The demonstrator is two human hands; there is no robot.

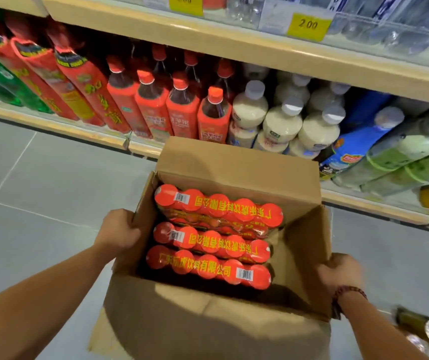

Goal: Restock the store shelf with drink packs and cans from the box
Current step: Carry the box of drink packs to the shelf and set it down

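An open cardboard box [236, 162] is in front of me, its flaps folded outward. Inside lie three shrink-wrapped packs of red-topped drink bottles [216, 237] with yellow lettering, side by side. My left hand [118, 231] grips the box's left flap edge. My right hand [339, 272] grips the right flap, a bead bracelet on its wrist. The bottom shelf [52, 123] just beyond the box holds red drink packs, red-capped bottles [182, 110] and white milky bottles [283, 120].
An upper shelf [234, 45] with yellow price tags carries clear water bottles. Blue and green bottles lie at the right of the bottom shelf. Grey tiled floor [39, 178] spreads to the left. Some bottles show at the lower right corner [426, 333].
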